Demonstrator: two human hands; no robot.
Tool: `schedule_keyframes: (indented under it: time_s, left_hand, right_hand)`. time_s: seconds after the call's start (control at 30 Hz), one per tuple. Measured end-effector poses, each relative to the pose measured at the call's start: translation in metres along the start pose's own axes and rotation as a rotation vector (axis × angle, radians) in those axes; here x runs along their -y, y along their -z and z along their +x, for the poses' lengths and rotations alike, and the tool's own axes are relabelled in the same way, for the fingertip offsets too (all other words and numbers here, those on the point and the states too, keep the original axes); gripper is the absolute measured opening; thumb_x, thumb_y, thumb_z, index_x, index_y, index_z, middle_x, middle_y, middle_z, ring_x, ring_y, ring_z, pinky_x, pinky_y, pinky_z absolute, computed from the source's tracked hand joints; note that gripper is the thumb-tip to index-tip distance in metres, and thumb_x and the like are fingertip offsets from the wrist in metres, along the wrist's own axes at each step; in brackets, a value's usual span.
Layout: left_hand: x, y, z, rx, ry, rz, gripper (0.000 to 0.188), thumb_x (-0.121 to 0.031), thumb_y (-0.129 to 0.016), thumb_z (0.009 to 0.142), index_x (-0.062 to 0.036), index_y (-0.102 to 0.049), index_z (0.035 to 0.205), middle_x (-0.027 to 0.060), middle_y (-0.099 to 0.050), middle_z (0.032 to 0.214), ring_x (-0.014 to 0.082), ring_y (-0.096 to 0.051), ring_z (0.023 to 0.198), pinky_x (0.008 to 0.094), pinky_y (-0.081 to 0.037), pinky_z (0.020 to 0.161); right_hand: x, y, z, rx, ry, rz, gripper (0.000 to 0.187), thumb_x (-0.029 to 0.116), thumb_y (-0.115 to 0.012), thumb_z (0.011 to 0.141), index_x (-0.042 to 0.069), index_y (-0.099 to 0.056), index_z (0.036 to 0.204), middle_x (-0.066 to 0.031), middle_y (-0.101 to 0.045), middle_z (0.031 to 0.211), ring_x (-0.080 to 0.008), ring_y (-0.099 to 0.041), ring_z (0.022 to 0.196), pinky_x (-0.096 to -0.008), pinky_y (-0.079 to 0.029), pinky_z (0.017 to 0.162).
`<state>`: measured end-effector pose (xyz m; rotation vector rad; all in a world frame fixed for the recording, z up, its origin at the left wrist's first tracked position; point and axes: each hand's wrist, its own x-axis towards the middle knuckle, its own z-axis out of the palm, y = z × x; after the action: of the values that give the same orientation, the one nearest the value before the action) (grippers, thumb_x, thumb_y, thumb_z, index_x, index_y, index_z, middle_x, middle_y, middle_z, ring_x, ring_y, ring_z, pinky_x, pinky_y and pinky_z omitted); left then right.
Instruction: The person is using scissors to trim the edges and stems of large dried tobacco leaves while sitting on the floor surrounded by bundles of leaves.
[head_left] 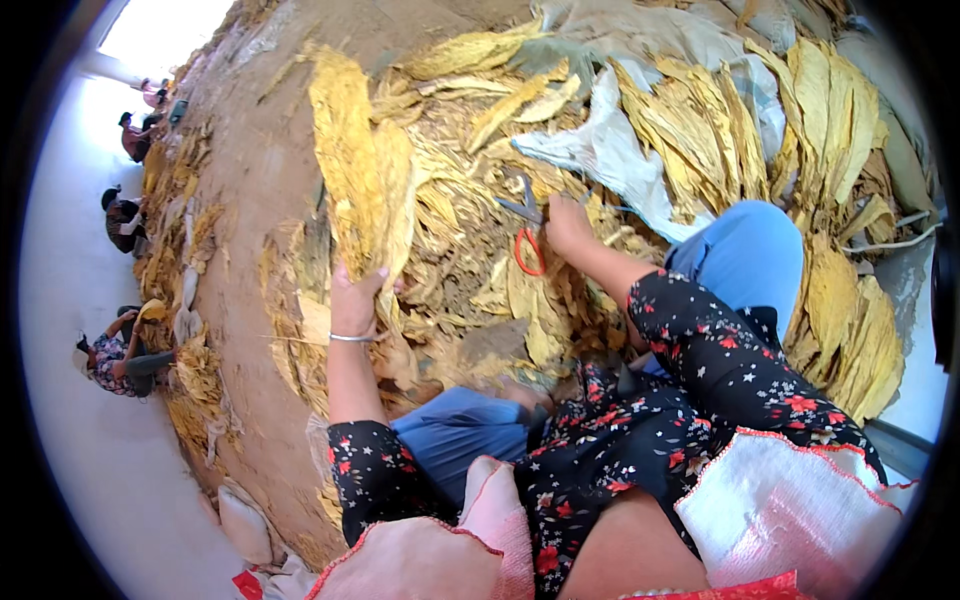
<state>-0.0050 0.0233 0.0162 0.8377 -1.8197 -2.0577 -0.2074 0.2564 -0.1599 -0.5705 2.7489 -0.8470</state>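
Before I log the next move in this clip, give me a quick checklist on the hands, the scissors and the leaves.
1. Left hand has a hold on the long bundle of yellow leaves: ok.
2. Right hand is at the scissors with orange handles: ok, touching.
3. Fingers through the scissor handles: cannot tell.
4. Scissor blades point away from the left hand: ok.
5. Both hands are apart, with loose leaves between them: ok.
6. Bundle lifted off the leaf pile: not ok, it lies on it.
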Motion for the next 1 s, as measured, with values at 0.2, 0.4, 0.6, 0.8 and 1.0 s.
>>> schedule_keyframes:
  time_s: [0.2,0.4,0.6,0.8,1.0]
  left_hand:
    - [-0.008,0.001,-0.006,0.025,-0.079,-0.024,0.04,0.011,-0.054,0.08,0.0007,-0.05,0.118,0.0123,-0.065,0.095,0.0187,-0.063,0.077,0.0288,-0.052,0.061]
    - [-0.003,0.028,0.004,-0.075,-0.274,0.542,0.04,0.014,-0.049,0.076,0.0017,-0.059,0.112,0.0067,-0.065,0.098,0.0123,-0.059,0.084,0.024,-0.047,0.076]
    - [-0.005,0.033,0.002,-0.161,-0.406,0.627,0.052,0.018,-0.04,0.072,-0.0027,-0.06,0.115,0.0018,-0.064,0.09,0.009,-0.056,0.079,0.0218,-0.045,0.072]
    - [-0.005,0.048,0.004,-0.202,-0.455,0.627,0.047,0.016,-0.042,0.073,-0.0014,-0.06,0.114,0.0034,-0.065,0.092,0.0104,-0.057,0.081,0.0229,-0.045,0.074]
    - [-0.017,0.038,0.004,-0.313,-0.559,0.767,0.044,0.014,-0.043,0.073,-0.0004,-0.06,0.111,0.01,-0.066,0.09,0.0192,-0.061,0.081,0.027,-0.046,0.077]
  right_hand:
    - [-0.004,0.004,0.006,0.062,0.051,-0.18,0.019,0.007,-0.048,0.083,-0.001,-0.053,0.1,-0.0214,-0.062,0.095,-0.0353,-0.061,0.09,-0.044,-0.047,0.079]
    - [-0.01,-0.007,0.002,0.193,0.124,-0.362,0.022,0.01,-0.05,0.081,0.001,-0.05,0.101,-0.0179,-0.064,0.088,-0.0371,-0.061,0.084,-0.053,-0.042,0.083]
    - [-0.011,0.007,0.003,0.149,0.04,-0.123,0.024,0.015,-0.057,0.08,0.006,-0.053,0.102,-0.017,-0.065,0.086,-0.0353,-0.062,0.084,-0.0448,-0.045,0.079]
    - [0.011,0.007,0.012,-0.09,0.031,0.501,0.024,0.018,-0.059,0.081,0.008,-0.056,0.102,-0.0106,-0.065,0.084,-0.0272,-0.062,0.078,-0.0385,-0.046,0.071]
    - [0.067,0.056,0.034,0.136,-0.026,1.13,0.041,0.007,-0.049,0.079,0.004,-0.054,0.12,-0.008,-0.06,0.084,-0.0156,-0.054,0.068,-0.0276,-0.044,0.061]
